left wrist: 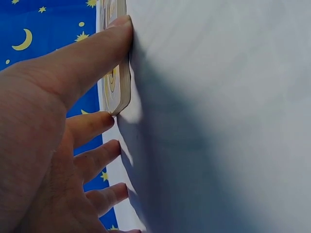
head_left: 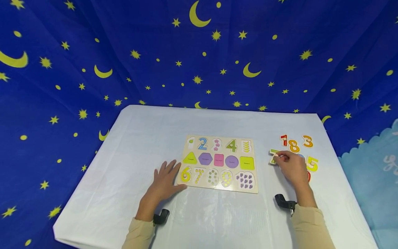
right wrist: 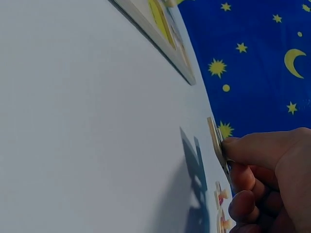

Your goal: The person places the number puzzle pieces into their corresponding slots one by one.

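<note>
A wooden number puzzle board [head_left: 217,166] lies flat on the table. The blue 2 [head_left: 202,143], green 4 [head_left: 231,145] and yellow 6 [head_left: 186,174] sit in it, above and below a row of coloured shapes. My left hand [head_left: 164,181] rests at the board's lower left corner, fingers spread, with the thumb [left wrist: 116,36] along its near edge. To the right of the board, my right hand [head_left: 292,167] pinches a green number piece [head_left: 272,156] between thumb and fingers. That piece [right wrist: 217,141] is tilted over its shadow, partly covered by the fingers.
Loose number pieces lie at the right: a red 1 [head_left: 283,140], an orange 8 [head_left: 293,146], an orange 3 [head_left: 307,141] and a yellow 5 [head_left: 312,164]. A blue piece and a red piece [head_left: 309,176] are mostly hidden by the right hand. A starry blue cloth [head_left: 199,62] hangs behind the table.
</note>
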The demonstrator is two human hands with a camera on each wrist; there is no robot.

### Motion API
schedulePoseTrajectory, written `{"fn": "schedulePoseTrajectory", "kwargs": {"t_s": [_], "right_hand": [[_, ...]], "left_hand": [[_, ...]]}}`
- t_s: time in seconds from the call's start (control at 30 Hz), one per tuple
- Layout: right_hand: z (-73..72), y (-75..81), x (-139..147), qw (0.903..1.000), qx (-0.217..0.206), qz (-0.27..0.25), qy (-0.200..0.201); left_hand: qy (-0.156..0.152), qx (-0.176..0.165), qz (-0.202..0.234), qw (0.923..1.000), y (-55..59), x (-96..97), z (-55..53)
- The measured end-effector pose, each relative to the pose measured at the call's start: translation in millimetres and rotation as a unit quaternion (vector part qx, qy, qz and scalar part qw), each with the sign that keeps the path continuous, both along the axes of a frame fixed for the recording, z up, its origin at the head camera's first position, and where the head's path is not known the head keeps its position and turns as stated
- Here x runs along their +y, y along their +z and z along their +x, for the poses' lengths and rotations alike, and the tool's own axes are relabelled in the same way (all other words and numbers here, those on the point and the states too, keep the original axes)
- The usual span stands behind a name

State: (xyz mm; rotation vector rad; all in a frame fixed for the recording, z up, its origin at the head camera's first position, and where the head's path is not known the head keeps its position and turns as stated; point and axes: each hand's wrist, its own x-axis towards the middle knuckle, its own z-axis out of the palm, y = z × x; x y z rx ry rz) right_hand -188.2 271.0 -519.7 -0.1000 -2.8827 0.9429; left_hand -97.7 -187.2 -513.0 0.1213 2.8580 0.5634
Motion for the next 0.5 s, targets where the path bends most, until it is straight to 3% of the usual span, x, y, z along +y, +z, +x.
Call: {"fn": "schedulePoseTrajectory", "kwargs": {"t_s": [0.5], "right_hand": [[4.3, 0.4, -15.9, 0.9998, 0.002, -0.003, 0.018]], "left_hand": [[0.002, 0.003, 0.004, 1.0, 2.9, 1.2, -0.2]]}}
